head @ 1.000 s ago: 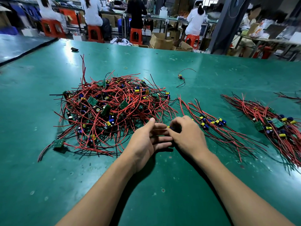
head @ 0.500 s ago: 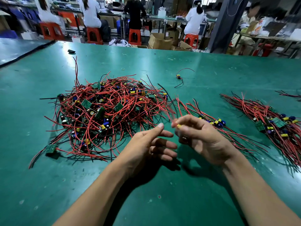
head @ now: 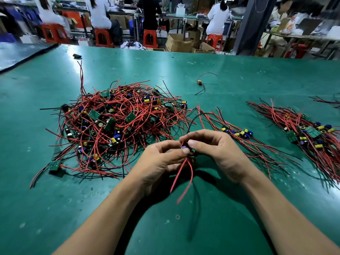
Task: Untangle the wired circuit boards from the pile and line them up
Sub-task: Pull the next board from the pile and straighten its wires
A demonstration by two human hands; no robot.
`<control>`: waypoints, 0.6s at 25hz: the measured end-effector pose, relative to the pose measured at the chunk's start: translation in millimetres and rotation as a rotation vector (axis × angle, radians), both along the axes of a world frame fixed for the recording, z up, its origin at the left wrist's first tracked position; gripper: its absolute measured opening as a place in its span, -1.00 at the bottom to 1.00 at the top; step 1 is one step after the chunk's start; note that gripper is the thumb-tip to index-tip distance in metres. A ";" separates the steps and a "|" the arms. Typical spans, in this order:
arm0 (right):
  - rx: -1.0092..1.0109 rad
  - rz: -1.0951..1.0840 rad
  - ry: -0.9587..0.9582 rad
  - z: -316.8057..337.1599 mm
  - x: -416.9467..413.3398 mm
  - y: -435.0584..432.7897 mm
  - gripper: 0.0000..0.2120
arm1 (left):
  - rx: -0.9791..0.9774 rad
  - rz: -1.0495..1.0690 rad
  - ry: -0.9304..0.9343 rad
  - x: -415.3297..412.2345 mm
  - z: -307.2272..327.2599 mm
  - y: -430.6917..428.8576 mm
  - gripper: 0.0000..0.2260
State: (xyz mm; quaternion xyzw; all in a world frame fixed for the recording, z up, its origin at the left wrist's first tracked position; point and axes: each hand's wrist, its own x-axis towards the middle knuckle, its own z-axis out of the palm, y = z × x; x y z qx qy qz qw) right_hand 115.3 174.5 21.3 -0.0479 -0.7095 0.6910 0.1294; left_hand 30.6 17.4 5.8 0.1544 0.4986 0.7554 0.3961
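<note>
From the head camera, the left hand (head: 161, 162) and right hand (head: 217, 153) meet just above the table, both pinching one small wired circuit board (head: 184, 145). Its thin red leads (head: 181, 173) dangle toward the person, probably held up so they hang free and straight. The tangled pile of red-wired green boards (head: 117, 126) lies to the left, and two lined-up rows (head: 237, 133) lie to the right. The glossy green table (head: 55, 208) is speckled with marks. Behind it are red plastic stools (head: 104, 36) with seated workers, and brown cardboard boxes (head: 178, 43).

An electronics assembly workshop; a broad green-matted worktable (head: 239, 80) carries a heap of wired circuit boards (head: 119, 122); behind it people in white coats (head: 99, 13) sit on red stools (head: 104, 37) at benches; cardboard boxes (head: 178, 43) stand on the floor; the blurred table at right (head: 303, 32) seems to hold packaging.
</note>
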 end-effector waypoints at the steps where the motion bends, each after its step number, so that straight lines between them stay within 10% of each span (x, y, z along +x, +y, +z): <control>1: 0.006 -0.025 0.012 -0.2 -0.5 -0.3 -0.86 | -0.001 -0.017 0.005 1.2 0.5 0.0 -0.81; 11: 0.335 -0.106 0.000 2.3 0.8 -2.0 -0.92 | -0.059 -0.056 0.090 6.1 -0.7 2.5 -0.87; 15: -0.102 -0.130 -0.132 -0.5 1.2 -8.9 -0.91 | -0.027 -0.099 0.085 3.0 1.6 0.5 -0.77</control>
